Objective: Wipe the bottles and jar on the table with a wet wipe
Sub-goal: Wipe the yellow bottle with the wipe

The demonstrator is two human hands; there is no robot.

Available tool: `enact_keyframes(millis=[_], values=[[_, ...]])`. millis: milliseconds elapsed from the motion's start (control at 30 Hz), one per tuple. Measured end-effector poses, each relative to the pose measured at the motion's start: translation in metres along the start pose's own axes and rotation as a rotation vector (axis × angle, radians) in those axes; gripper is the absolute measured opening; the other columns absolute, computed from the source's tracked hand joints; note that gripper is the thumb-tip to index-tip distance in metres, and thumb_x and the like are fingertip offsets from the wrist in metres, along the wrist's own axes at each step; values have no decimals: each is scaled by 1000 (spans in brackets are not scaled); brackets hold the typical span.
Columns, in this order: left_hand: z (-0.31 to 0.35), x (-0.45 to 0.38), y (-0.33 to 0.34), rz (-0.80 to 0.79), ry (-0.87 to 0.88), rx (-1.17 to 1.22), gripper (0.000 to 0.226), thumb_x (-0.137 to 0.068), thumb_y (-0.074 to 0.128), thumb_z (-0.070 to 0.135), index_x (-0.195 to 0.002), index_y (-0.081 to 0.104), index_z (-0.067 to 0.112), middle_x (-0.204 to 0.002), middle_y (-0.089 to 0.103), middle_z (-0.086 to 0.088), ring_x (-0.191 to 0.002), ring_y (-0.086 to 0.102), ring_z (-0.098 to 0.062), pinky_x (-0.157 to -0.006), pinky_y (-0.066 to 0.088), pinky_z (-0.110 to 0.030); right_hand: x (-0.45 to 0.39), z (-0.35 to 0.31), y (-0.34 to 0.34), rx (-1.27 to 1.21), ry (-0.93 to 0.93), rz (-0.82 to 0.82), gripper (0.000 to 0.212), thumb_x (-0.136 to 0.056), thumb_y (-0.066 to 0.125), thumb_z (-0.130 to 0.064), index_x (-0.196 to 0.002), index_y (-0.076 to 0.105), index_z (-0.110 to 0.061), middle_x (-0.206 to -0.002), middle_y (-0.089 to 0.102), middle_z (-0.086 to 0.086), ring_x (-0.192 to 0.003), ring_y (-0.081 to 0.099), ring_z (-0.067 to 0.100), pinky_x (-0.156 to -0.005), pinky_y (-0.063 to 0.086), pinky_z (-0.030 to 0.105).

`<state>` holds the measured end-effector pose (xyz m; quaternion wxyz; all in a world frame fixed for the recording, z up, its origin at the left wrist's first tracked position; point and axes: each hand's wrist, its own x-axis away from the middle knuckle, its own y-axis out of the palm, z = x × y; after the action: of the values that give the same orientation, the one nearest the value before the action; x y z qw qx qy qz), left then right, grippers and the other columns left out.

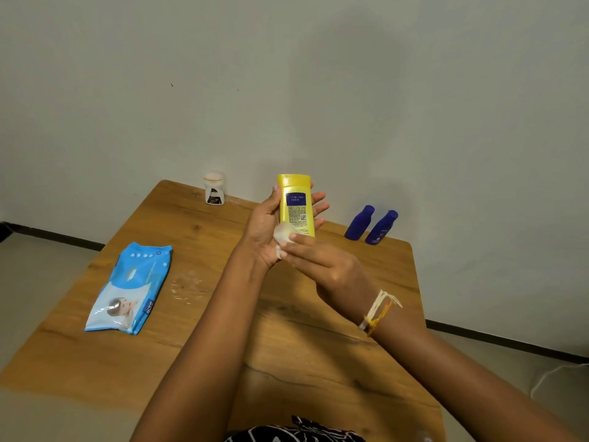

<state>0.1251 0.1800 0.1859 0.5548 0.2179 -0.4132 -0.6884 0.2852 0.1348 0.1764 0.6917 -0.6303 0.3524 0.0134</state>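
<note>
The flat-sided yellow plastic bottle (295, 205) stands upright above the wooden tabletop (287, 330), left hand (271, 224) curled around it. The right hand (322, 263) pinches a crumpled white wet wipe (284, 232) against its base. Two blue bottles (371, 225), one white jar (214, 189), one soft blue wipe pack (130, 290).

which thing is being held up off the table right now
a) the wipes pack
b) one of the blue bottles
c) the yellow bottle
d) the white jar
c: the left hand holds the yellow bottle upright above the table while the right hand presses a wet wipe against its lower part.
</note>
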Motion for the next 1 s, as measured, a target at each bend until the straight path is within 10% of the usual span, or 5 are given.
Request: enact_keyframes(millis=[167,333,500,767,1000], values=[[-4,-3,2,-6,-12,-2,60,-101,25,49,-136,47,7,-127,59,-16,-109,64,-28,-90,52,-40,19,16,-15,57,-137,39,21,-87,60,0,-104,72,-2,-116,68,11,-115,61,24,-93,52,30],[-8,-9,2,-28,-25,49,55,-100,30,48,-129,53,8,-115,66,-15,-102,66,-27,-94,48,-44,-26,39,-38,15,157,297,40,-98,33,-10,-108,68,6,-113,66,21,-108,62,32,-94,52,38],[-13,-13,4,-13,-11,151,45,-101,36,43,-115,60,8,-97,71,-9,-89,69,-21,-79,56,-34,-59,39,-29,-99,359,149,32,-84,63,0,-116,65,3,-124,62,19,-119,57,33,-99,49,45],[-12,-19,-6,38,46,95,62,-100,21,50,-127,52,3,-126,61,-12,-128,49,-23,-101,43,-37,-25,-12,6,-320,604,365,43,-83,55,13,-122,63,-6,-133,57,10,-125,54,18,-98,51,33],[-12,-22,-14,356,101,-73,51,-98,37,52,-93,64,9,-75,67,-7,-58,67,-19,-57,55,-31,-1,-28,3,-326,546,418,36,-79,54,14,-105,71,-4,-115,67,5,-114,60,12,-89,55,28]])
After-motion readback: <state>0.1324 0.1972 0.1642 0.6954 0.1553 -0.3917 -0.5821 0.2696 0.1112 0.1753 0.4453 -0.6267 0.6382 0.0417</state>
